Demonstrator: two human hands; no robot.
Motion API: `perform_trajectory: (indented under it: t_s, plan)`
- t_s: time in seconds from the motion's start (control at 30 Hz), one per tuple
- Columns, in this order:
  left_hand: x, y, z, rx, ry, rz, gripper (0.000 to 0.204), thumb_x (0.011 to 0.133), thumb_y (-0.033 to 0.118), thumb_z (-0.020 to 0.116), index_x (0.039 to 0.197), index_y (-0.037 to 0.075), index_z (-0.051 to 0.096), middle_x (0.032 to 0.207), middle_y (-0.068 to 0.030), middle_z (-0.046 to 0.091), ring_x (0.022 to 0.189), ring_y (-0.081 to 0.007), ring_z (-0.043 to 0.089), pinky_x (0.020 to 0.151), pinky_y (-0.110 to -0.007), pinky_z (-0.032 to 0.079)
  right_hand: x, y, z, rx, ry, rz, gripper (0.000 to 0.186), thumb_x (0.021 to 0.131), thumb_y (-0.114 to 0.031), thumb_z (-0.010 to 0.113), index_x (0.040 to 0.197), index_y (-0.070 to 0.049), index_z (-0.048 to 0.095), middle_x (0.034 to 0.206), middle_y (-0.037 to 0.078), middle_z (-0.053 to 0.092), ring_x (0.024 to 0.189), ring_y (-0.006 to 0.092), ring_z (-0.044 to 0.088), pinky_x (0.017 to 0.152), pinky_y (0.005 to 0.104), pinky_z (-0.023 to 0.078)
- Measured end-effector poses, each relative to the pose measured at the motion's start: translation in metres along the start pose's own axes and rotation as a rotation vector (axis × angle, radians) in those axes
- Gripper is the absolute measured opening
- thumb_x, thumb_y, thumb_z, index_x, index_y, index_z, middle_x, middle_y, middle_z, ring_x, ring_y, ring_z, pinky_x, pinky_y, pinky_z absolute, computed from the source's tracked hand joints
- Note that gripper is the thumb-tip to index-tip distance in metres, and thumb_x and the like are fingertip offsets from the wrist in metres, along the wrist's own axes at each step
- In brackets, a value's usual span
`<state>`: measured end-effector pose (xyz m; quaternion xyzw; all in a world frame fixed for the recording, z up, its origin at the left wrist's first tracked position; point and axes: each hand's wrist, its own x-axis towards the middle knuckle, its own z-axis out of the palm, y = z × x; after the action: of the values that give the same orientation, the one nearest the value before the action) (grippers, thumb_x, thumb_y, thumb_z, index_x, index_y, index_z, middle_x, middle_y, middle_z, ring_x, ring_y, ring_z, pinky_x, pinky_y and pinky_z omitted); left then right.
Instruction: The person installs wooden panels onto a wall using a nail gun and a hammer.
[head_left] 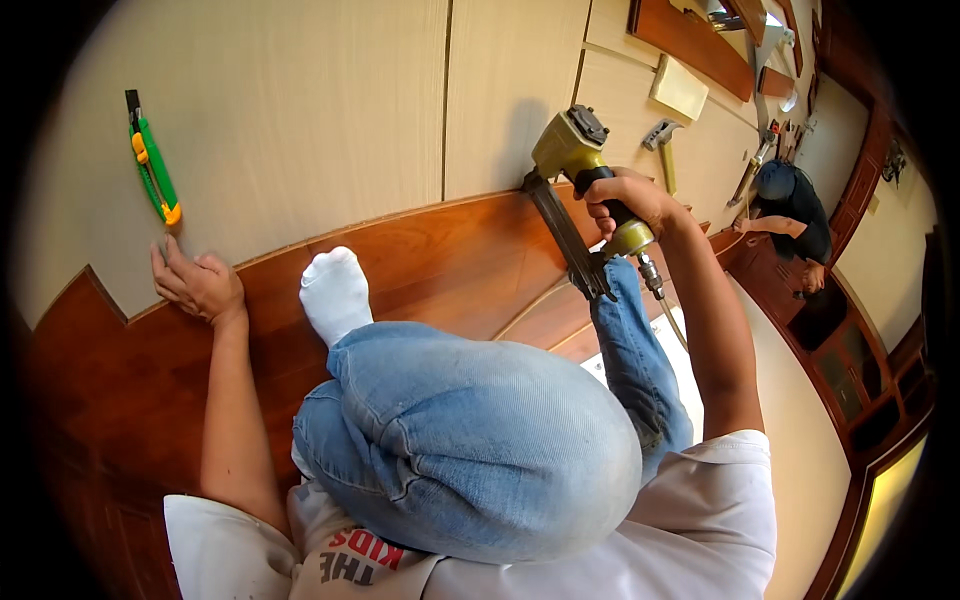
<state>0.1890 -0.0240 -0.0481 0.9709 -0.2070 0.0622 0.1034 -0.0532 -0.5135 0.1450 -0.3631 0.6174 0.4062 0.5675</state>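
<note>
My left hand (200,280) rests at the cut edge of a reddish wooden board (110,400), fingers apart, just below a green and yellow utility knife (155,175) lying on the pale panel (330,110). My right hand (630,200) grips the handle of an olive and black pneumatic nail gun (568,140) with a hose fitting at its back end; its nose meets the seam between the board and the pale panel. My white-socked foot (332,295) rests on the board between my hands, and my bent knee in jeans fills the lower middle.
A hammer (664,160) and a pale rectangular block (678,88) lie at the upper right, with wooden pieces (690,45) and more tools beyond. At the far right another person (795,225) in dark clothing is bent over. Wooden cabinetry (850,370) lines the right side.
</note>
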Motion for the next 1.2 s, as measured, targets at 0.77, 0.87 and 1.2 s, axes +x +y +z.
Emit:
perform_trajectory:
  t_s: [0.77, 0.87, 1.2]
  plan:
    - [0.001, -0.001, 0.006, 0.0, 0.041, -0.022, 0.048, 0.086, 0.01, 0.057, 0.134, 0.008, 0.06, 0.142, -0.0153, 0.052, 0.128, -0.0377, 0.051, 0.108, -0.051, 0.043, -0.109, 0.205, 0.007, -0.59, 0.967, -0.317, 0.098, 0.082, 0.0, 0.071, 0.164, -0.015, 0.019, 0.117, 0.02, 0.063, 0.108, 0.0369, 0.065, 0.094, 0.0403, 0.05]
    - [-0.008, -0.022, 0.033, 0.035, 0.076, 0.01, 0.046, 0.088, 0.015, 0.059, 0.134, 0.009, 0.06, 0.142, -0.0174, 0.052, 0.129, -0.0386, 0.05, 0.108, -0.052, 0.042, -0.038, 0.274, 0.016, -0.637, 1.194, -0.684, 0.096, 0.082, -0.002, 0.069, 0.163, -0.013, 0.02, 0.127, 0.024, 0.062, 0.119, 0.0383, 0.062, 0.099, 0.0435, 0.048]
    - [0.011, -0.04, 0.018, -0.103, 0.053, -0.033, 0.054, 0.097, 0.039, 0.064, 0.132, -0.002, 0.056, 0.131, -0.0221, 0.057, 0.122, -0.042, 0.053, 0.103, -0.053, 0.044, 0.075, 0.291, 0.126, 0.191, 1.251, -0.308, 0.095, 0.085, -0.009, 0.07, 0.164, -0.014, 0.017, 0.128, 0.027, 0.065, 0.116, 0.0461, 0.063, 0.097, 0.0487, 0.049]
